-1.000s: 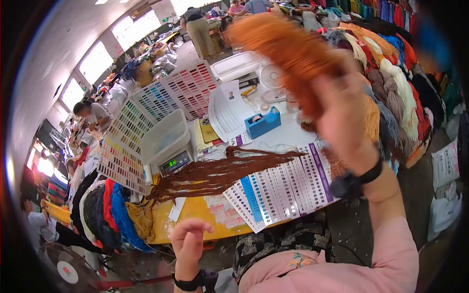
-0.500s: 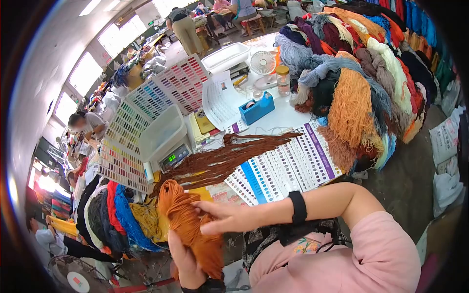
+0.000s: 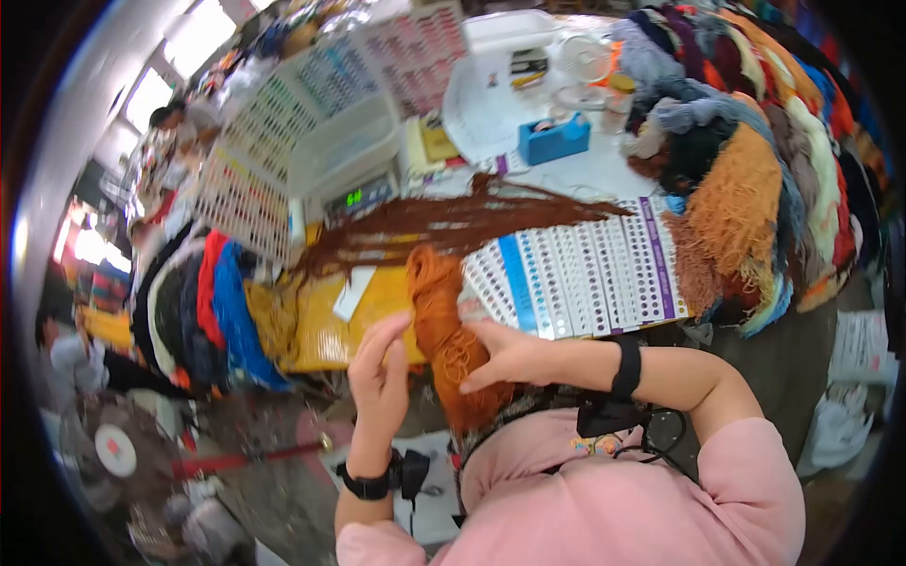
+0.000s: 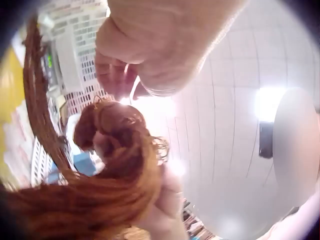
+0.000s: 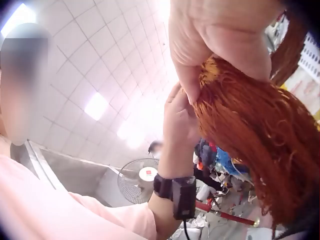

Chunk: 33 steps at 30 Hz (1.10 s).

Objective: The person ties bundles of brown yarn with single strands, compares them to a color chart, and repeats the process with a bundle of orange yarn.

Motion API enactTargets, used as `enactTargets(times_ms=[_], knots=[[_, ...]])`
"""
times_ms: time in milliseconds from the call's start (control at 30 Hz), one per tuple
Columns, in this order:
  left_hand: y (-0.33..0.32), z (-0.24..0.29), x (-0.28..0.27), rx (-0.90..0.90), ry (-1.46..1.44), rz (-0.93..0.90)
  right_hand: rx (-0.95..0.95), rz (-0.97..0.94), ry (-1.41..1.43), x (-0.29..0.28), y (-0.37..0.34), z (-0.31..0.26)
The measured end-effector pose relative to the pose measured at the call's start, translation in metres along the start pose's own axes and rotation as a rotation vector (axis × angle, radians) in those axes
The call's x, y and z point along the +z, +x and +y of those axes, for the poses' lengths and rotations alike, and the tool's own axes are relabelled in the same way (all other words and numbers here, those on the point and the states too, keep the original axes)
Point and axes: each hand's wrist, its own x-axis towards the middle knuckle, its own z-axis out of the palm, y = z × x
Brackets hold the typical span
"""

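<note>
A twisted skein of rust-orange yarn (image 3: 442, 325) stands upright in front of the table edge. My right hand (image 3: 519, 357) grips its lower part from the right, thumb and fingers around the strands; the right wrist view shows that thumb against the yarn (image 5: 250, 135). On the skein's left side is my left hand (image 3: 379, 377), fingers loosely bent and apart from it in the head view. From the left wrist, the looped top of the skein (image 4: 115, 120) shows just below the left fingers. Dark brown yarn strands (image 3: 406, 228) lie spread across the table behind.
A shade card with printed dots (image 3: 585, 274) lies at the table front. Behind are a scale with a clear tub (image 3: 344, 151), a standing colour chart (image 3: 283, 113) and a blue tape dispenser (image 3: 555, 140). Yarn heaps (image 3: 731, 189) crowd the right; hanging skeins (image 3: 231, 292) line the left.
The right hand first brought the orange skein down from upper right to the left hand. Since then both hands and skein have shifted right, and the left hand has come off the yarn.
</note>
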Motion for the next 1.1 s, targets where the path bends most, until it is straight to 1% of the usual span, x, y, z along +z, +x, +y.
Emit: enactTargets(times_ms=[33,133,167,200,233,267,300,333,367,400,433,500,533,633,667,733,800,833,933,967,1033,1100], knots=[[0.008,0.014,0.000,0.189,0.113,-0.039,-0.009,-0.048,0.060,-0.001,0.001,0.004],[-0.004,-0.002,0.021,0.019,0.108,-0.100,-0.044,-0.076,-0.209,-0.002,0.002,0.013],[-0.007,-0.008,0.020,-0.103,-0.025,-0.158,-0.071,-0.081,-0.303,-0.004,0.003,0.012],[-0.007,-0.016,0.015,-0.217,-0.158,-0.221,0.020,-0.079,-0.379,-0.006,0.000,0.007],[-0.008,-0.022,0.012,-0.327,-0.292,-0.286,0.041,-0.082,-0.376,-0.009,0.000,0.009],[-0.010,-0.029,0.012,-0.456,-0.489,-0.254,0.062,-0.085,-0.373,-0.012,0.001,0.012],[-0.011,-0.033,0.008,-0.505,-0.556,-0.255,0.083,-0.088,-0.370,-0.015,0.002,0.016],[-0.010,-0.039,0.002,-0.552,-0.623,-0.255,0.049,-0.104,-0.400,-0.015,0.003,0.017],[-0.009,-0.042,-0.001,-0.596,-0.688,-0.253,0.041,-0.097,-0.355,-0.015,0.004,0.016],[-0.009,-0.044,-0.002,-0.537,-0.694,-0.172,0.032,-0.090,-0.310,-0.013,0.005,0.013],[-0.009,-0.046,-0.004,-0.522,-0.682,-0.119,0.023,-0.084,-0.265,-0.011,0.006,0.011],[-0.012,-0.049,-0.010,-0.497,-0.658,-0.011,0.020,-0.059,-0.280,-0.010,0.010,0.011],[-0.013,-0.046,-0.012,-0.476,-0.567,-0.035,0.019,-0.046,-0.286,-0.009,0.011,0.011],[-0.013,-0.026,-0.001,-0.112,-0.184,-0.065,0.057,-0.054,-0.489,-0.008,0.018,0.011],[-0.010,-0.022,0.002,0.031,0.044,-0.105,0.112,-0.069,-0.544,-0.008,0.019,0.013],[-0.014,-0.034,0.007,-0.022,-0.030,-0.102,0.222,-0.109,-0.658,-0.008,0.022,0.016],[-0.014,-0.048,0.004,-0.083,-0.131,-0.097,0.159,-0.083,-0.387,-0.004,0.021,0.017],[-0.015,-0.055,0.000,-0.135,-0.107,-0.051,0.127,-0.068,-0.253,-0.003,0.021,0.017],[-0.023,-0.083,-0.007,-0.295,-0.062,0.092,0.144,-0.031,-0.265,-0.007,0.020,0.013],[-0.027,-0.088,-0.012,-0.375,-0.223,0.132,0.145,-0.022,-0.275,-0.008,0.020,0.011],[-0.033,-0.086,-0.021,-0.534,-0.548,0.200,0.086,0.003,-0.383,-0.012,0.023,0.017],[-0.031,-0.073,-0.027,-0.526,-0.594,0.132,0.068,0.012,-0.482,-0.012,0.025,0.019]])
